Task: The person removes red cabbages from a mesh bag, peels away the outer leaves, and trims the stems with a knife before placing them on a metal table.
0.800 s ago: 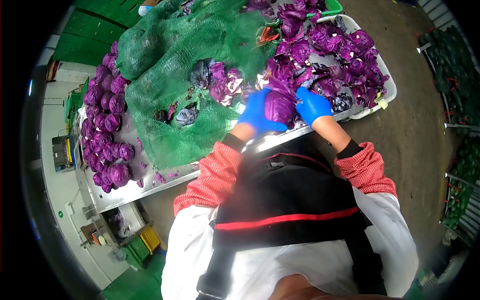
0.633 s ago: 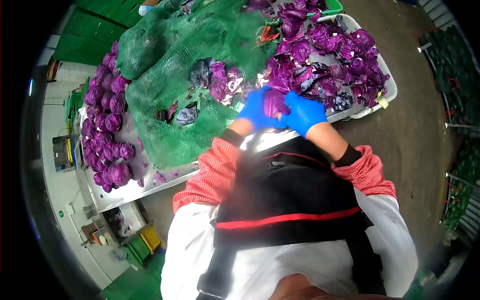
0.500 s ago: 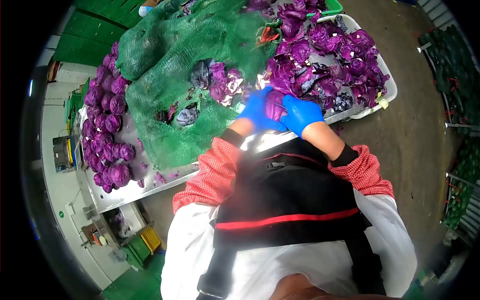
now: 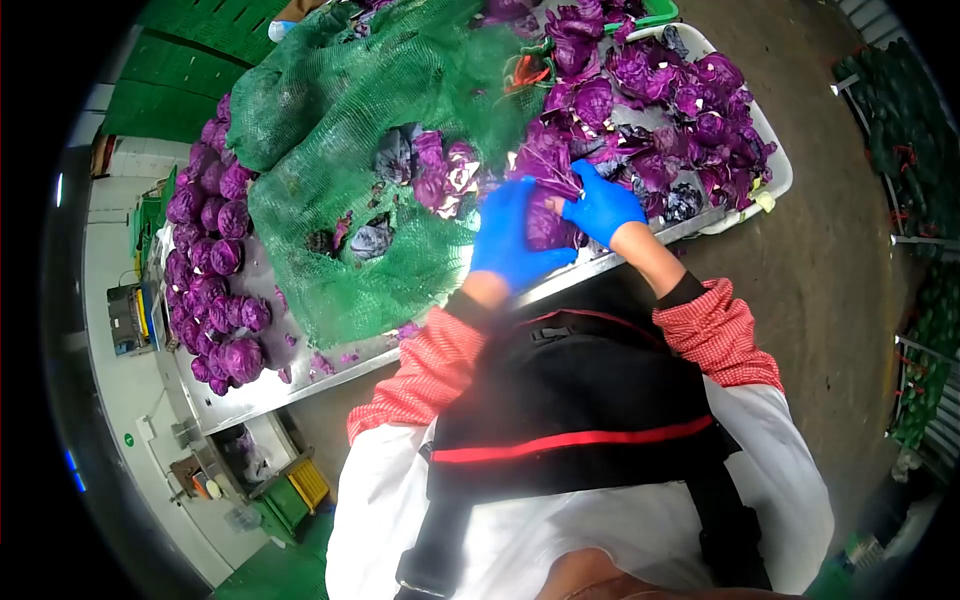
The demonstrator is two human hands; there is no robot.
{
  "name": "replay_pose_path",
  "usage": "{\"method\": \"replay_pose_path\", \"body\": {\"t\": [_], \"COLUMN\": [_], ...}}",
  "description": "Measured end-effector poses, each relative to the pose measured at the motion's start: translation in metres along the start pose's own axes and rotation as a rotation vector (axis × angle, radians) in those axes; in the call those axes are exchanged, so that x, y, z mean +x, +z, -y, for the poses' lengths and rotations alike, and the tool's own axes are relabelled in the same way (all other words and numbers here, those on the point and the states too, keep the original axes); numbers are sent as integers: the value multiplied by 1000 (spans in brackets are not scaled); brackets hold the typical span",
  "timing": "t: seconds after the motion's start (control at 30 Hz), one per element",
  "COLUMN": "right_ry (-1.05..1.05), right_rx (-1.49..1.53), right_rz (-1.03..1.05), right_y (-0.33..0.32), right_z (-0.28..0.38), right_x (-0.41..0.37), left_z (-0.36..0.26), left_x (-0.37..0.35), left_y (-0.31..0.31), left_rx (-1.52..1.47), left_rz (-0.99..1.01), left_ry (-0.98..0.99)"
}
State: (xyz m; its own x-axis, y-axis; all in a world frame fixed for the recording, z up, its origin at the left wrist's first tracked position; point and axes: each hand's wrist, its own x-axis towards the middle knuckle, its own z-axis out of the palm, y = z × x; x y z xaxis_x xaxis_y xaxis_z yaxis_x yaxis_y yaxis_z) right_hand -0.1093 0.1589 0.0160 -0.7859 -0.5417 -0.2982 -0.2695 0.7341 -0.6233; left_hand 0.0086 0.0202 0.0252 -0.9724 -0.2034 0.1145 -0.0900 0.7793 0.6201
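Observation:
Both hands wear blue gloves and are at the front edge of the metal table (image 4: pixel 350 378). My left hand (image 4: pixel 510 240) is wrapped round the left side of a purple cabbage (image 4: pixel 547 228). On the cabbage's right side, my right hand (image 4: pixel 603 207) has its fingers pinched at a lifted outer leaf (image 4: pixel 545 160). Whether it also grips a tool cannot be made out. Green netting (image 4: pixel 330 190) lies left of my hands, with loose cabbages and leaves (image 4: pixel 430 175) on it.
Stripped cabbages (image 4: pixel 215 270) are piled at the table's left end. A white tub (image 4: pixel 777 150) full of purple leaves (image 4: pixel 700 110) stands at the right. Racks with green net bags (image 4: pixel 900 140) are at the far right, and a yellow crate (image 4: pixel 308 484) is at the lower left.
My left hand has opened wider round the cabbage and turned more upright. My right hand has shifted slightly up, and a leaf now stands up away from the cabbage.

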Motion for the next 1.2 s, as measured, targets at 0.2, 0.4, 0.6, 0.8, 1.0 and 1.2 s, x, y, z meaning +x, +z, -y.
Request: {"method": "replay_pose_path", "body": {"t": [0.2, 0.4, 0.6, 0.8, 1.0, 1.2], "right_ry": [-14, 85, -271, -55, -205, -187], "right_rx": [-152, 211, -30, 6, -34, -172], "right_rz": [-101, -65, -143, -58, -81, -22], "right_y": [33, 23, 18, 35, -1, 20], "right_z": [-46, -48, 20, -44, 26, 7], "right_x": [47, 46, -10, 13, -18, 1], "left_z": [25, 70, 62, 57, 46, 52], "left_x": [16, 1, 8, 12, 12, 8], "left_y": [6, 12, 16, 4, 5, 11], "left_rx": [-5, -959, -763, -840, -785, -749], "left_rz": [39, -130, -60, 8, -47, -48], "left_ry": [-46, -521, -585, -598, -567, -480]}}
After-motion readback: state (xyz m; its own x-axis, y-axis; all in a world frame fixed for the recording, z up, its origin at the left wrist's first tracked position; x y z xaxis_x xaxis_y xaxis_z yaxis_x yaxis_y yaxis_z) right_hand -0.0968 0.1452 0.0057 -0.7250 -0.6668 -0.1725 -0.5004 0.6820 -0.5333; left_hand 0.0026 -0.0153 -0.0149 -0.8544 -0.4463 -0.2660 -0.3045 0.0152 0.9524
